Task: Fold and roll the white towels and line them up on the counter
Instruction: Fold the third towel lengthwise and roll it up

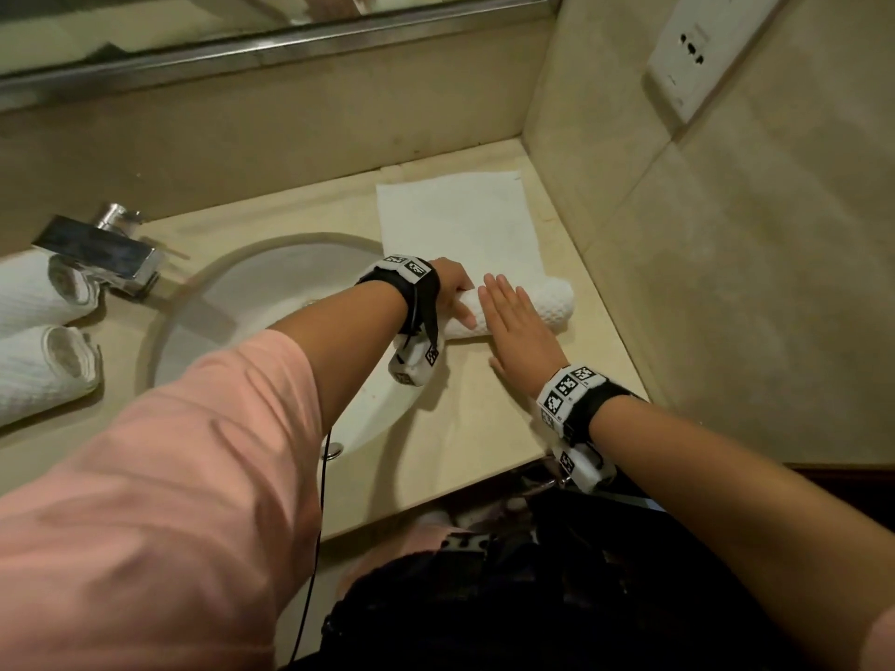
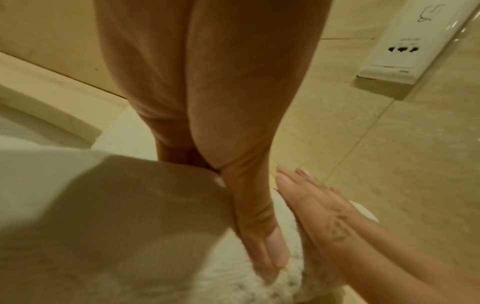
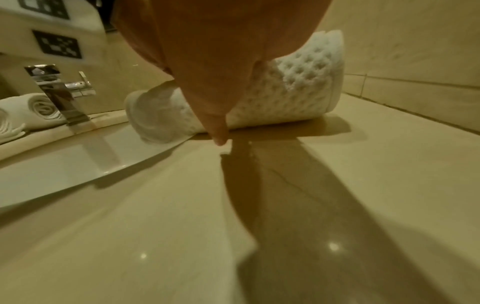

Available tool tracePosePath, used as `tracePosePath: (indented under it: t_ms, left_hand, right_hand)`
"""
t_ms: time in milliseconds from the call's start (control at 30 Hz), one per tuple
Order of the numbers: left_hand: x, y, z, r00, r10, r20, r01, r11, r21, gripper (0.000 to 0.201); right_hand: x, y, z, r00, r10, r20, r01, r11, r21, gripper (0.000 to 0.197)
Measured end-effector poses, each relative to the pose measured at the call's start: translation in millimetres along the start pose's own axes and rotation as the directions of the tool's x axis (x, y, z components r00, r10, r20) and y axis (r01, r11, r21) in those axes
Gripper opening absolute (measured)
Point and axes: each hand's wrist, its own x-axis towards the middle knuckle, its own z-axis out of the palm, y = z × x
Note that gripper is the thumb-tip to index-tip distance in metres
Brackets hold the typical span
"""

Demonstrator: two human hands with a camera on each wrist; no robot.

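On the beige stone counter (image 1: 465,428) right of the round white sink (image 1: 271,302), I press my flat left hand (image 1: 453,293) and right hand (image 1: 520,331) on the soft, limp white waffle-weave towel (image 1: 552,302), best rolled from its thick middle.

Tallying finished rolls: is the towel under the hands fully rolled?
No, partly rolled. The towel has a roll at its near end under both hands; the rest lies flat on the counter.
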Motion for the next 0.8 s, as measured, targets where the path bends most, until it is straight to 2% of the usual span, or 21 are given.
tracePosePath:
  t_ms: [100, 233, 367, 467, 533, 600, 667, 800]
  left_hand:
    - [4, -3, -2, 1.0, 0.0, 0.012, 0.001, 0.999, -0.035, 0.041]
    - [0, -5, 0, 0.999, -0.031, -0.038, 0.028, 0.997, -0.072, 0.049]
    - [-10, 0, 11, 0.987, -0.032, -0.158, 0.026, 0.999, -0.036, 0.034]
    - [-16, 7, 29, 0.962, -0.026, -0.27, 0.033, 0.999, 0.022, 0.049]
    - [-19, 14, 45, 0.936, -0.034, -0.352, 0.083, 0.989, 0.125, 0.056]
    - [-22, 26, 60, 0.932, -0.08, -0.353, 0.163, 0.964, 0.211, 0.058]
    - [-21, 35, 70, 0.922, -0.145, -0.358, 0.233, 0.948, 0.217, 0.059]
    - [-14, 45, 77, 0.899, -0.192, -0.395, 0.271, 0.95, 0.156, 0.057]
  right_hand:
    - [5, 1, 6, 1.0, 0.021, -0.021, -0.022, 0.998, -0.051, 0.088]
    - [17, 2, -1, 1.0, 0.005, 0.028, -0.003, 0.997, -0.082, 0.081]
    - [29, 7, -5, 0.997, -0.005, 0.073, 0.009, 0.998, -0.059, 0.082]
    - [43, 14, -10, 0.991, -0.01, 0.135, 0.012, 1.0, -0.009, 0.082]
    - [56, 20, -17, 0.979, -0.015, 0.201, 0.01, 1.0, 0.027, 0.084]
    - [69, 28, -26, 0.963, -0.04, 0.266, 0.024, 0.998, 0.063, 0.086]
    - [82, 35, -33, 0.94, -0.075, 0.332, 0.051, 0.995, 0.08, 0.084]
    - [101, 42, -38, 0.906, -0.081, 0.415, 0.035, 0.992, 0.119, 0.086]
